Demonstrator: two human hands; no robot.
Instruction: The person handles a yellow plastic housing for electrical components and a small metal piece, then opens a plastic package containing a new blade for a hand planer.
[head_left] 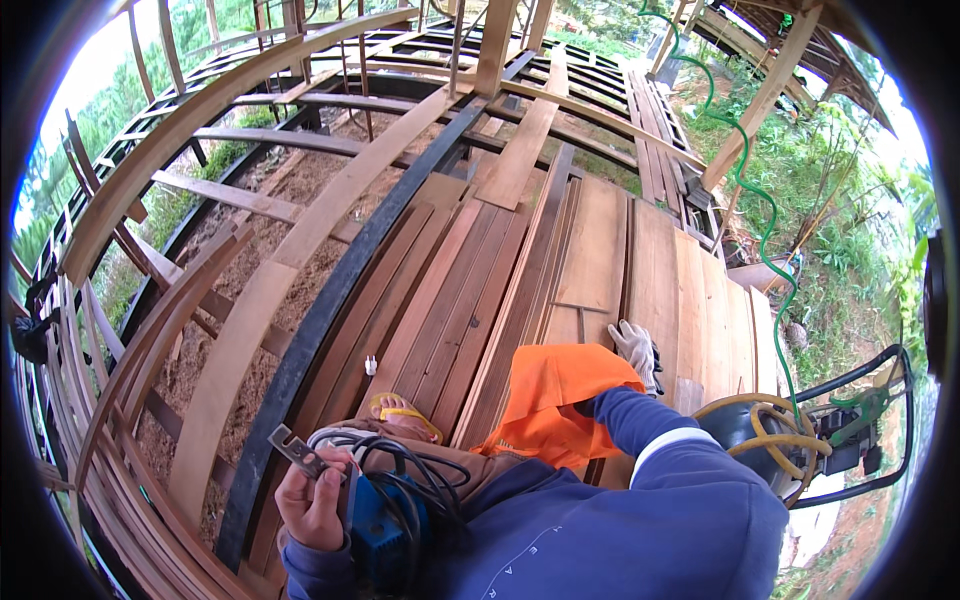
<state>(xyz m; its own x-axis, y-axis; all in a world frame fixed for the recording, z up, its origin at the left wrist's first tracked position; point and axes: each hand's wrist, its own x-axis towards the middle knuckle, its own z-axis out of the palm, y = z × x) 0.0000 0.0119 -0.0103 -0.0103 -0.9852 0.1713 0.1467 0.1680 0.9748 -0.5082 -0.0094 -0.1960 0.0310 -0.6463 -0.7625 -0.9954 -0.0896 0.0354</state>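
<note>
At the lower left, my left hand point(312, 505) pinches a small flat grey metal piece point(298, 450) with a notched end. Beside that hand, against my lap, is a blue power tool point(388, 530) with a black cord point(425, 470) looped over it. My right arm reaches forward in a blue sleeve point(650, 425) to an orange cloth point(560, 400), which hides my right hand. Just past the cloth, a grey-white work glove point(635, 350) rests on the planks. A white plug point(371, 366) lies near my foot in a yellow sandal point(408, 412).
Reddish planks point(445, 310) and wider pale boards point(590, 250) lie beneath and ahead of me. A dark beam point(340, 290) borders open framing over bare soil on the left. Long strips point(85, 400) are stacked far left. A compressor point(760, 440) with yellow and green hoses stands right.
</note>
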